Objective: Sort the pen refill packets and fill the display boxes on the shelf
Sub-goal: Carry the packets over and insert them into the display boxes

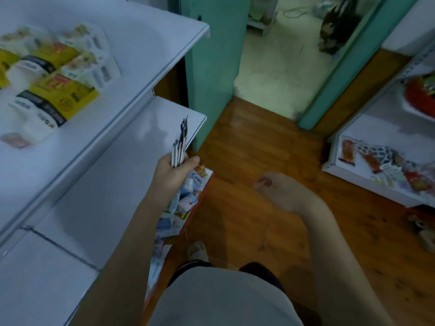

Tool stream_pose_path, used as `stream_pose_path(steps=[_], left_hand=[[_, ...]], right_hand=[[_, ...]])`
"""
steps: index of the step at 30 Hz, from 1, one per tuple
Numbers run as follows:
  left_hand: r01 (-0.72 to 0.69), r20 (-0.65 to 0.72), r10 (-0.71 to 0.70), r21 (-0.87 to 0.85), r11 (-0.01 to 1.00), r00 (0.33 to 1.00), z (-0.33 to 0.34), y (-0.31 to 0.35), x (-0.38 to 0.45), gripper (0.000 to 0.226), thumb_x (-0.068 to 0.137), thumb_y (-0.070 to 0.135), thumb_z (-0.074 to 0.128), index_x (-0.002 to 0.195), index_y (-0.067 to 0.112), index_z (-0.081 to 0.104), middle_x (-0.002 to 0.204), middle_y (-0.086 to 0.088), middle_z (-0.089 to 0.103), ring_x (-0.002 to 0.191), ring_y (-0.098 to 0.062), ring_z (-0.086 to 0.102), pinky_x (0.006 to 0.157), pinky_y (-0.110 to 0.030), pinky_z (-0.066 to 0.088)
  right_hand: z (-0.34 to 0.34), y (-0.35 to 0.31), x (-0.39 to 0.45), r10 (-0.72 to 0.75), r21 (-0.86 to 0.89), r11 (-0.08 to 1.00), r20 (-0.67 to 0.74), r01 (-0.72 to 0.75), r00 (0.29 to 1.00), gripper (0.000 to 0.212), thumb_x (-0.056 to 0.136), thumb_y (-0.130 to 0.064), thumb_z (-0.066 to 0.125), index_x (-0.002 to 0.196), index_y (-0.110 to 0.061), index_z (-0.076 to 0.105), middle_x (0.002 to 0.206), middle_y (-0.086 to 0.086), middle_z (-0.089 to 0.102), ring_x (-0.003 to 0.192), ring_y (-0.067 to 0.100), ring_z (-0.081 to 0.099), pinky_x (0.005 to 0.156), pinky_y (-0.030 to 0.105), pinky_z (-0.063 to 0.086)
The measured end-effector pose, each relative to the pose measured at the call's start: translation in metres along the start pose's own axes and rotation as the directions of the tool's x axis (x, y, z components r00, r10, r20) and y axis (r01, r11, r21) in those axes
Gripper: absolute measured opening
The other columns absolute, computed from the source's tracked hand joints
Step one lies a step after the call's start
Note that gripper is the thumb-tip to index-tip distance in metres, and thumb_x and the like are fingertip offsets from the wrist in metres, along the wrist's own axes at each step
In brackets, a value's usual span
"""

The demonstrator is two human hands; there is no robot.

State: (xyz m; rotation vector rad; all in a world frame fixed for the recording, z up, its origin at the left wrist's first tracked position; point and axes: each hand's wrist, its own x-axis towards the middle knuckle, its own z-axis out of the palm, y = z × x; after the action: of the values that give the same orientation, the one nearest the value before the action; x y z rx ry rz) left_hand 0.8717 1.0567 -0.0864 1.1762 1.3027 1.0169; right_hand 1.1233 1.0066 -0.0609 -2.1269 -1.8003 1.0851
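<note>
My left hand grips a bunch of thin pen refill packets, their dark tips pointing up over the edge of the lower white shelf. My right hand hangs over the wooden floor with its fingers loosely curled and nothing in it. Several yellow, black and white display boxes stand on the upper white shelf at the left, blurred. Below my left arm a red-edged box holds many small blue and white packets.
A teal door frame stands just beyond the shelf end, with a tiled room behind it. At the right another white shelf unit holds mixed small goods. Wooden floor lies between the two shelf units. My slippered foot shows below.
</note>
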Motion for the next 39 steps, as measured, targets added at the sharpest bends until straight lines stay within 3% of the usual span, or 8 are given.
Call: stream_pose_path(steps=[5, 9, 13, 18, 23, 26, 32, 39], left_hand=[[-0.071, 0.093, 0.081, -0.103, 0.992, 0.992, -0.01, 0.044, 0.054, 0.049, 0.097, 0.028, 0.06, 0.053, 0.027, 0.038, 0.052, 0.006, 0.03, 0.049, -0.013, 0.028, 0.054, -0.033, 0.025], [-0.225, 0.109, 0.261, -0.264, 0.938, 0.959, -0.024, 0.09, 0.081, 0.043, 0.092, 0.042, 0.062, 0.06, 0.02, 0.043, 0.056, -0.004, 0.033, 0.048, -0.019, 0.034, 0.054, -0.032, 0.034], [-0.419, -0.068, 0.423, -0.347, 0.839, 0.904, -0.031, 0.138, 0.099, 0.042, 0.104, 0.024, 0.036, 0.064, 0.019, 0.045, 0.057, 0.002, 0.043, 0.058, -0.02, 0.041, 0.062, -0.032, 0.037], [-0.485, -0.396, 0.382, -0.202, 0.851, 0.835, -0.04, 0.172, 0.105, 0.042, 0.102, 0.029, 0.036, 0.064, 0.016, 0.049, 0.065, -0.005, 0.056, 0.052, -0.018, 0.044, 0.046, -0.034, 0.03], [-0.358, -0.671, 0.305, 0.063, 0.932, 0.676, -0.059, 0.169, 0.084, 0.038, 0.103, 0.039, 0.045, 0.08, 0.014, 0.064, 0.083, -0.013, 0.058, 0.073, -0.02, 0.055, 0.069, -0.038, 0.045], [-0.34, -0.81, 0.188, -0.015, 0.94, 0.556, -0.061, 0.167, 0.057, 0.031, 0.093, 0.038, 0.056, 0.094, 0.009, 0.066, 0.088, -0.006, 0.073, 0.085, -0.02, 0.07, 0.075, -0.033, 0.055], [-0.331, -0.924, 0.158, 0.036, 0.943, 0.349, -0.077, 0.158, 0.006, 0.015, 0.096, 0.013, 0.058, 0.096, 0.002, 0.068, 0.092, -0.009, 0.077, 0.088, -0.028, 0.074, 0.068, -0.033, 0.06], [-0.364, -0.993, 0.016, 0.057, 0.929, -0.116, -0.13, 0.137, -0.041, 0.022, 0.093, 0.015, 0.067, 0.101, -0.005, 0.067, 0.075, -0.003, 0.073, 0.074, -0.017, 0.072, 0.063, -0.025, 0.056]], right_hand=[[-0.033, -0.053, 0.056, -0.119, -0.005, 0.993, 0.003, 0.119, 0.993, 0.025, 0.101, -0.038, 0.051, 0.12, -0.025, 0.061, 0.11, -0.009, 0.062, 0.098, 0.01, 0.059, 0.072, 0.018, 0.046], [-0.05, -0.118, 0.094, -0.417, 0.274, 0.877, 0.021, 0.396, 0.909, 0.022, 0.101, -0.032, 0.053, 0.119, -0.027, 0.064, 0.107, -0.019, 0.064, 0.097, -0.007, 0.059, 0.078, 0.008, 0.046], [-0.06, -0.177, 0.127, -0.603, 0.533, 0.709, 0.12, 0.462, 0.788, 0.024, 0.102, -0.034, 0.047, 0.121, -0.028, 0.061, 0.104, -0.016, 0.067, 0.098, 0.004, 0.064, 0.083, 0.022, 0.053], [-0.063, -0.222, 0.156, -0.757, 0.811, 0.508, 0.259, 0.291, 0.6, 0.031, 0.098, -0.029, 0.048, 0.116, -0.008, 0.062, 0.089, 0.007, 0.069, 0.069, 0.022, 0.062, 0.057, 0.031, 0.05], [-0.053, -0.254, 0.177, -0.846, 0.802, 0.491, 0.347, 0.34, 0.404, 0.022, 0.098, -0.026, 0.054, 0.109, -0.011, 0.066, 0.082, 0.006, 0.067, 0.059, 0.018, 0.053, 0.052, 0.025, 0.042], [-0.047, -0.273, 0.179, -0.853, 0.76, 0.511, 0.39, 0.401, 0.347, 0.017, 0.102, -0.019, 0.051, 0.107, -0.013, 0.067, 0.081, 0.01, 0.062, 0.061, 0.019, 0.052, 0.051, 0.025, 0.041], [-0.03, -0.306, 0.173, -0.824, 0.63, 0.512, 0.552, 0.584, 0.126, 0.019, 0.103, -0.024, 0.05, 0.11, -0.016, 0.066, 0.096, 0.01, 0.066, 0.075, 0.019, 0.063, 0.06, 0.029, 0.052], [-0.008, -0.349, 0.185, -0.917, 0.393, 0.348, 0.332, 0.851, 0.221, 0.03, 0.093, -0.037, 0.064, 0.122, -0.033, 0.058, 0.122, -0.018, 0.058, 0.114, 0.001, 0.052, 0.096, 0.029, 0.046]])
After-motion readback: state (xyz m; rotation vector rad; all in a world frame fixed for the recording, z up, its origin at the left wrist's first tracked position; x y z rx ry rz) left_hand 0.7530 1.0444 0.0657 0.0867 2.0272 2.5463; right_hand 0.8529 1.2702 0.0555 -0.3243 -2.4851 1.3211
